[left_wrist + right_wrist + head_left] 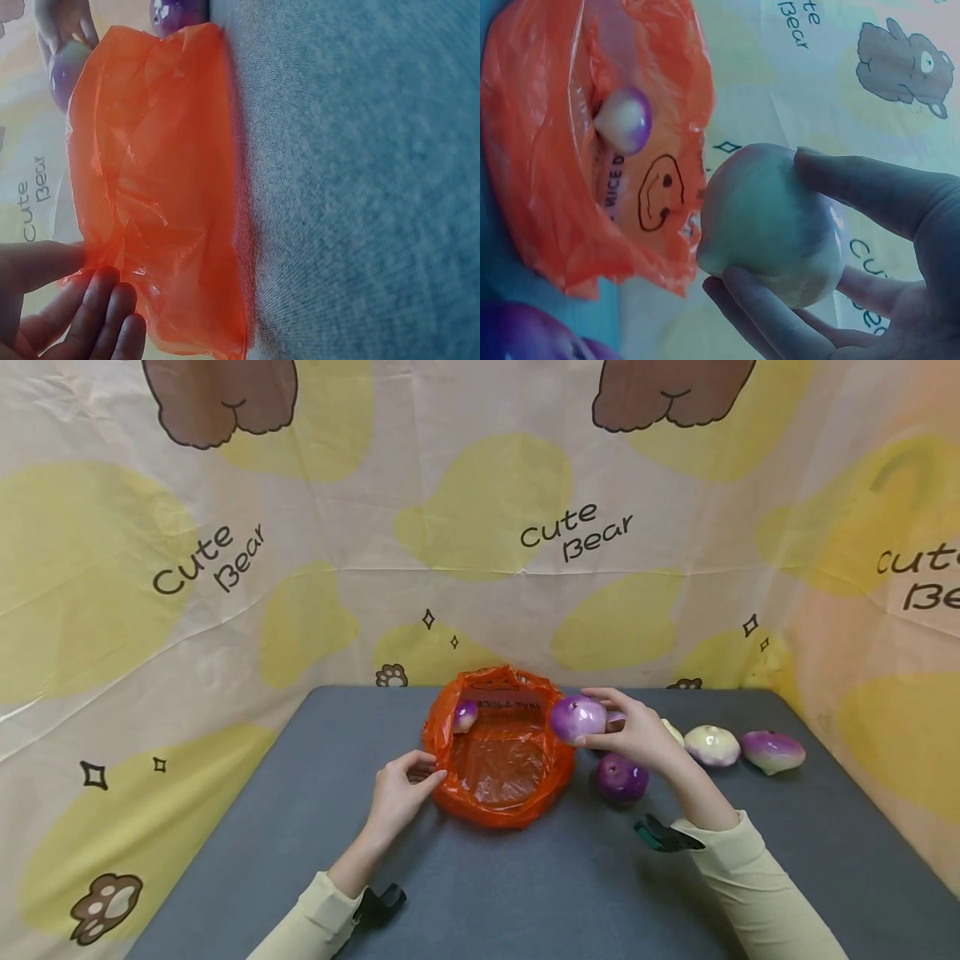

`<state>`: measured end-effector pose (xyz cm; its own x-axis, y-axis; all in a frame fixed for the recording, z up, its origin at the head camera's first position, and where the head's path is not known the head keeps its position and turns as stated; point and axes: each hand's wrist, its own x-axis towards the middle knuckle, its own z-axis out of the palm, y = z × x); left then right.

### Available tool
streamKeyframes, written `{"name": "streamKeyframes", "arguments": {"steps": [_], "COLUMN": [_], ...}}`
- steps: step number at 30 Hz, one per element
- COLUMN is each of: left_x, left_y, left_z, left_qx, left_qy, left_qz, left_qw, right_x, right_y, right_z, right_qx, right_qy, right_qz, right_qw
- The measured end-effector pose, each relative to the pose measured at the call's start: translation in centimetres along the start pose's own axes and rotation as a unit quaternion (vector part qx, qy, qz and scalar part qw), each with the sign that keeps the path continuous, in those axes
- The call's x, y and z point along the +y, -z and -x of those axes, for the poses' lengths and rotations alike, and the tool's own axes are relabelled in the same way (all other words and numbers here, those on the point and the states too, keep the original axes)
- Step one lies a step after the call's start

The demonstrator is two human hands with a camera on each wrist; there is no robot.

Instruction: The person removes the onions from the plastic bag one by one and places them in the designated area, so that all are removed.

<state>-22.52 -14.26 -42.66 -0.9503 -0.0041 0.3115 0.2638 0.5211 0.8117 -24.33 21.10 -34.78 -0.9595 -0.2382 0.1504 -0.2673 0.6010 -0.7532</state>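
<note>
An orange plastic bag [495,814] stands with its mouth open on the grey table. My left hand [399,789] pinches the bag's left rim between thumb and fingers. Inside the bag, against its left wall, is a small purple and white onion [465,716]; its pointed tip shows in the right wrist view. My right hand [641,737] grips a larger purple and white onion [577,718] beside the bag's right rim, thumb on one side and fingers on the other. Below that hand a dark purple onion [622,778] lies on the table.
Right of my right hand lie a whitish onion [712,746] and a purple and pale, elongated onion [772,752]. Another pale one [672,732] is partly hidden behind the hand. A printed cloth [480,510] hangs behind the grey table [510,893] and along its sides.
</note>
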Motion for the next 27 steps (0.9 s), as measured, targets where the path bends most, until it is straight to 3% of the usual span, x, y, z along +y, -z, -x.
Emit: {"name": "streamKeyframes", "arguments": {"steps": [22,27], "left_x": [0.2,0.1], "left_y": [-0.3,-0.3], "left_z": [-0.1,-0.2], "left_qx": [0.002,0.0], "left_qy": [-0.009,-0.009], "left_qz": [-0.005,-0.001], "left_qw": [0.9999,1.0], "right_x": [2.5,3.1], "right_y": [4.2,4.8], "right_z": [3.0,3.6], "right_qx": [0.021,0.021], "right_qy": [-0.029,-0.042], "right_qz": [0.016,0.04], "right_qw": [0.999,0.998]}}
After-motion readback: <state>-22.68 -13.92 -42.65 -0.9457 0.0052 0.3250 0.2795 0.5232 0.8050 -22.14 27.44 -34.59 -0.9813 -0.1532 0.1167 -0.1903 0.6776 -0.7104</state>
